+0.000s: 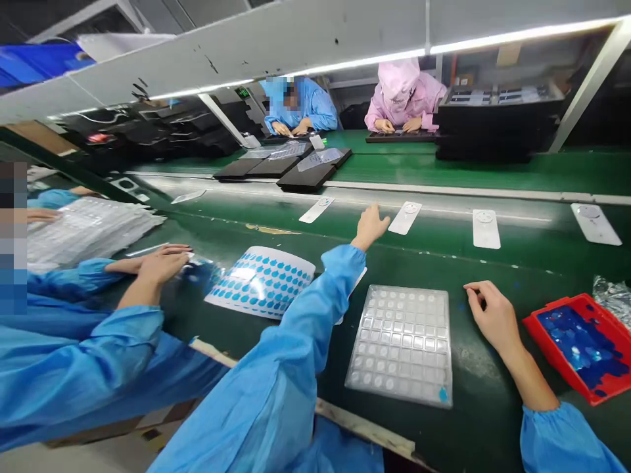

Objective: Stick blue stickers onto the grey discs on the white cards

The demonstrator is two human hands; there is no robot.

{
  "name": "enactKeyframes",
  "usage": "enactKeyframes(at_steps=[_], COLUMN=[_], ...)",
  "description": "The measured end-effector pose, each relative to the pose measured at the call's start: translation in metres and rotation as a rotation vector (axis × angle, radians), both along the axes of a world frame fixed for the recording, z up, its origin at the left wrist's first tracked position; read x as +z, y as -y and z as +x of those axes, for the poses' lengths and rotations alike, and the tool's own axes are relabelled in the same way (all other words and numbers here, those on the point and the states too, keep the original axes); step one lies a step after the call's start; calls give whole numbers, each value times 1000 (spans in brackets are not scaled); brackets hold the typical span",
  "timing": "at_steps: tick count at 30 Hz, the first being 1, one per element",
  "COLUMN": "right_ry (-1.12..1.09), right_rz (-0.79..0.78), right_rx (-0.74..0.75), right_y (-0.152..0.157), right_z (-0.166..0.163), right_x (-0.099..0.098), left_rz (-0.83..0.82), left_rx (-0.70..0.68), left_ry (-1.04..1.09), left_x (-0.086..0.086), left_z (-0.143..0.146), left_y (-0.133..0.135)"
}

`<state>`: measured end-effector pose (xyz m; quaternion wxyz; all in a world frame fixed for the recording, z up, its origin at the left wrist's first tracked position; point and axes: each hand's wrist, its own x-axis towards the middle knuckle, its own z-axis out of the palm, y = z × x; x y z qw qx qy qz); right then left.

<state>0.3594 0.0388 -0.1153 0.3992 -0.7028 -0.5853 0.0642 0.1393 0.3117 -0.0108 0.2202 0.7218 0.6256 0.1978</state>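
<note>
My left hand (371,226) is stretched far forward over the green conveyor belt (493,276), fingers open, its tips next to a white card with a round part (405,217). My right hand (493,316) rests on the belt with fingers curled, holding nothing I can make out, just right of a clear plastic grid tray (401,341). A sheet of blue drop-shaped stickers (261,281) lies left of my left sleeve.
More white cards (486,228) (595,224) (317,209) lie in a row on the belt. A red tray of blue pieces (582,345) sits at the right. A co-worker's hands (152,263) work at my left. Black trays (305,172) and two people sit across.
</note>
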Motion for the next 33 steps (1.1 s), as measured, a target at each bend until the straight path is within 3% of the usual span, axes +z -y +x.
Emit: enactKeyframes(at_steps=[4,7,11,16,21,24,26,28,30,33], right_ry=[-40,13,58,63,68,23,-81,-57,123,246], right_rz=[-49,-59,-32,-22,26,188,323,391,373,375], right_rx=[-20,-29,-27,-18,-26,-115,-135,35,209,256], right_y=[2,4,6,6,7,18,31,42,47,43], right_z=[-1,-2,-2,3,4,-20,-51,-87,-118,-144], right_x=[-1,0,5,4,14,42,69,95,115,131], left_rz=[75,63,58,75,154,113,-92,-296,-406,-458], left_rx=[-18,47,92,101,152,167,82,-22,-82,-127], left_ry=[-302,-470,-514,-402,-185,309,687,892,973,1024], left_x=[-29,-45,-60,-58,-38,-15,0,12,19,21], left_z=[-72,-111,-125,-127,-131,-128,-123,-116,-110,-105], left_y=[91,142,163,165,185,210,229,248,263,280])
